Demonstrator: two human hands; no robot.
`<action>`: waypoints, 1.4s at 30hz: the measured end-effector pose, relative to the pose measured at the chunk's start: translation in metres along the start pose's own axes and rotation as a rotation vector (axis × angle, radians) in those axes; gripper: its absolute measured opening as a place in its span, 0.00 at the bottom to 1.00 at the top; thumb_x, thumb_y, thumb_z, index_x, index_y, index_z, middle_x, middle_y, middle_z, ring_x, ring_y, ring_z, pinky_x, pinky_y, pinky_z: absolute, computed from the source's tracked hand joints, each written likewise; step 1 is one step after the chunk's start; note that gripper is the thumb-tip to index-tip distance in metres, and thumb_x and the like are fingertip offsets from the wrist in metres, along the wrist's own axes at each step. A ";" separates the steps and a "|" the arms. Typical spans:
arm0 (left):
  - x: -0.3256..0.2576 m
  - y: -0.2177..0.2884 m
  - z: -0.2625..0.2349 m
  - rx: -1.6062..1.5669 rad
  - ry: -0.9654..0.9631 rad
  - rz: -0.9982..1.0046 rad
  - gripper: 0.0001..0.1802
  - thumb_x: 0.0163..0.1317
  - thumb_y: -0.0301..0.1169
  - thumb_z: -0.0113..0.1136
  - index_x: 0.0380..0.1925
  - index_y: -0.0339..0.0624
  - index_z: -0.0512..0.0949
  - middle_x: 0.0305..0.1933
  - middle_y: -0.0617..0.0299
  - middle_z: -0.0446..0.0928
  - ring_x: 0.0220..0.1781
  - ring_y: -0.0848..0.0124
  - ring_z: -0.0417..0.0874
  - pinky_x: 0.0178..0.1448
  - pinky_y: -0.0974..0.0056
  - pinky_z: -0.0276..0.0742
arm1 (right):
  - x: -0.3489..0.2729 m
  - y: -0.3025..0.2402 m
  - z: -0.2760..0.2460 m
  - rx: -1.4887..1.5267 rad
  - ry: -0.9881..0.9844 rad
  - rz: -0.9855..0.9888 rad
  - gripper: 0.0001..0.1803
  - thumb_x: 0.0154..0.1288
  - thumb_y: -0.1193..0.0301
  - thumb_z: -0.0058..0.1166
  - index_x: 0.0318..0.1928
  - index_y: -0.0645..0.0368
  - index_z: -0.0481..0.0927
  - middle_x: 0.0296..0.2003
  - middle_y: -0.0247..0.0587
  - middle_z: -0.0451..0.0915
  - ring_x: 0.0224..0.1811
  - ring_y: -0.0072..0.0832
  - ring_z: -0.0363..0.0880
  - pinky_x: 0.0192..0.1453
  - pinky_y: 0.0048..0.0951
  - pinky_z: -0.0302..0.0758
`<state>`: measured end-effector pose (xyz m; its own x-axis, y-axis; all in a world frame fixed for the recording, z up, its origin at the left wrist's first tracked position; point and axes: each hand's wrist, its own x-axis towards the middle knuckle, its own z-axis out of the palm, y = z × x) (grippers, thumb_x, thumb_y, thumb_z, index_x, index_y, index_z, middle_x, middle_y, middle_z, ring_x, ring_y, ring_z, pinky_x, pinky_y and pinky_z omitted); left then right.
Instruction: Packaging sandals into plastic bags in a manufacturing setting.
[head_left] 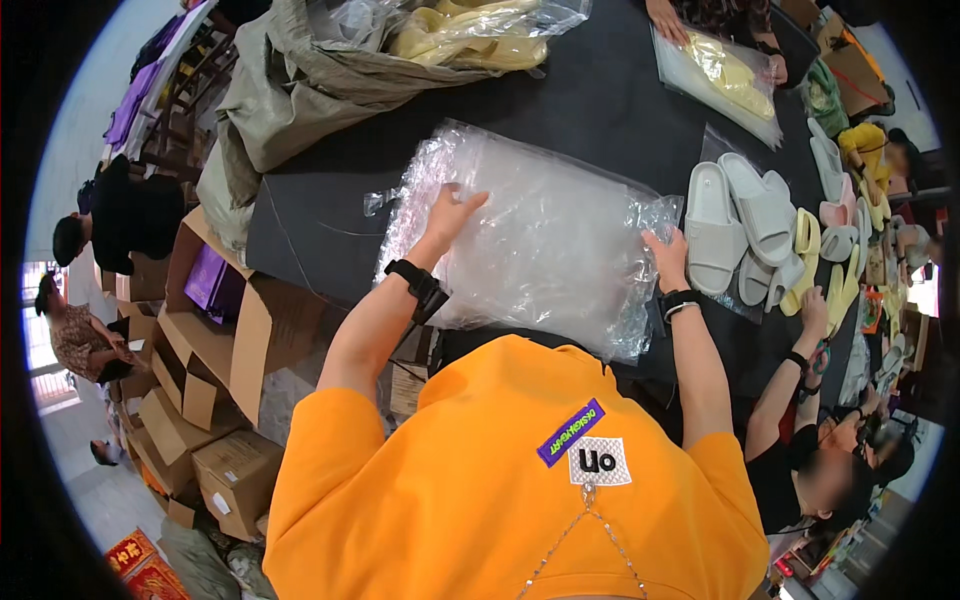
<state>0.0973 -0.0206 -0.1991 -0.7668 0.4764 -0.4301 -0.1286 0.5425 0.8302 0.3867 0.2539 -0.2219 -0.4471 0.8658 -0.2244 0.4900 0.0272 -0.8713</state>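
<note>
A thick stack of clear plastic bags [560, 225] lies on the dark table in front of me, its left and right edges crinkled and shiny. My left hand [455, 215] rests on the stack's left part, thumb and fingers apart. At the right edge of the stack, my right hand [668, 258] touches the plastic with its fingers spread; some fingertips are hard to make out. Just right of that hand, pale grey slide sandals [712, 225] lie on the table, partly on a clear bag.
A large grey-green woven sack [300, 95] with bagged yellow slippers [465, 35] lies at the far left. Across the table, a person's hands [670, 22] hold a bagged yellow pair. Cardboard boxes [240, 475] stand left; more slippers [845, 290] and co-workers are at right.
</note>
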 end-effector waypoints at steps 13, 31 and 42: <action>0.014 -0.015 -0.072 0.428 0.181 0.288 0.32 0.50 0.35 0.58 0.57 0.44 0.62 0.43 0.50 0.73 0.46 0.58 0.74 0.47 0.56 0.69 | -0.002 -0.005 0.041 0.027 -0.252 0.069 0.29 0.54 0.75 0.52 0.58 0.59 0.62 0.35 0.38 0.74 0.35 0.25 0.74 0.35 0.26 0.72; 0.002 -0.020 -0.031 0.511 -0.063 0.208 0.46 0.52 0.54 0.54 0.63 0.36 0.51 0.52 0.40 0.71 0.54 0.48 0.73 0.55 0.57 0.67 | -0.036 -0.001 0.038 0.234 -0.019 0.112 0.35 0.51 0.79 0.47 0.63 0.64 0.53 0.58 0.46 0.63 0.56 0.31 0.66 0.57 0.28 0.65; -0.009 0.021 -0.052 0.777 0.149 0.240 0.54 0.42 0.42 0.67 0.65 0.45 0.45 0.66 0.45 0.52 0.66 0.48 0.54 0.62 0.43 0.50 | -0.063 -0.009 0.059 -0.270 0.125 0.042 0.46 0.48 0.65 0.63 0.65 0.53 0.50 0.62 0.53 0.52 0.62 0.51 0.55 0.62 0.43 0.58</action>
<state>0.0685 -0.0490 -0.1594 -0.8001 0.5735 -0.1757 0.4792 0.7874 0.3878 0.3656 0.1699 -0.2256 -0.3349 0.9233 -0.1879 0.6948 0.1073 -0.7111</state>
